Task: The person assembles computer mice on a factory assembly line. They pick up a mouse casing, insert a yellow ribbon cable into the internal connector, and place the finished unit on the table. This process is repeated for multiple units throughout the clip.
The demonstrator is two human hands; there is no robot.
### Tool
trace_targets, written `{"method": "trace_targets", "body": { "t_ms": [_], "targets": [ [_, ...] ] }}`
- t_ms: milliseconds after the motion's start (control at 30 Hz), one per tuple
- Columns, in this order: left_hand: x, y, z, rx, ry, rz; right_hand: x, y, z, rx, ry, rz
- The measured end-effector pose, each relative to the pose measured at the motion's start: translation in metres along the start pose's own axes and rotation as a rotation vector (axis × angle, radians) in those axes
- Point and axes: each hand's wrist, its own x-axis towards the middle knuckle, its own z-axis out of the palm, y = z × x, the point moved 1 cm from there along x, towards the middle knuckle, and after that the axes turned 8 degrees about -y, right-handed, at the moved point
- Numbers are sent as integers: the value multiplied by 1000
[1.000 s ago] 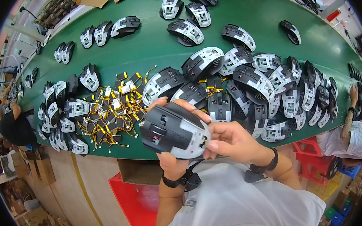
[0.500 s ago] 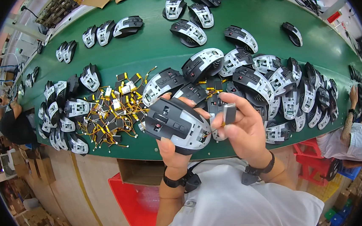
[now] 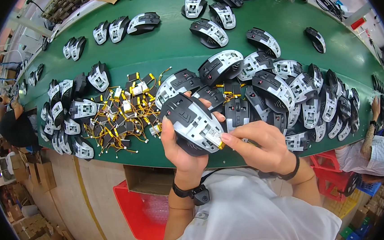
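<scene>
My left hand (image 3: 182, 157) is wrapped round a black and silver-grey computer mouse (image 3: 187, 118), its open-slotted side turned up. A small flat battery (image 3: 212, 137) with a white label and yellow tape lies against the mouse's near right end. My right hand (image 3: 262, 147) has its thumb and fingers closed at the battery's edge; the fingertips' far side is partly hidden. To the left of the mouse, a loose heap of batteries (image 3: 125, 107) with yellow, red and black leads spreads over the green table (image 3: 168, 49).
Many mice (image 3: 273, 89) crowd the table at right, with a smaller pile (image 3: 83, 108) at left and more scattered behind. A red bin (image 3: 139, 219) and a cardboard box (image 3: 149, 179) stand below the table's near edge. Co-workers sit at far left and right (image 3: 379, 152).
The battery has come down onto the mouse's near end and turned so that its labelled face shows. My right hand has turned over, palm downward. The mouse is tilted differently.
</scene>
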Motion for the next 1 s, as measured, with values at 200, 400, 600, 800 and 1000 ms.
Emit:
{"method": "trace_targets", "body": {
  "t_ms": [200,400,600,800,1000],
  "targets": [
    [-1,0,1,-38,6,-68,14,-2,-16,-112,-120,-133],
    [-3,-5,4,89,-12,-1,23,-13,-18,-256,-305,-69],
    [-5,-4,-2,32,-119,-114,14,5,-19,161,-218,54],
    [-3,-13,8,105,-43,-87,9,-1,-6,95,-25,208],
    [-1,-7,-1,12,-70,-46,15,-6,-9,305,-84,333]
  ]
}}
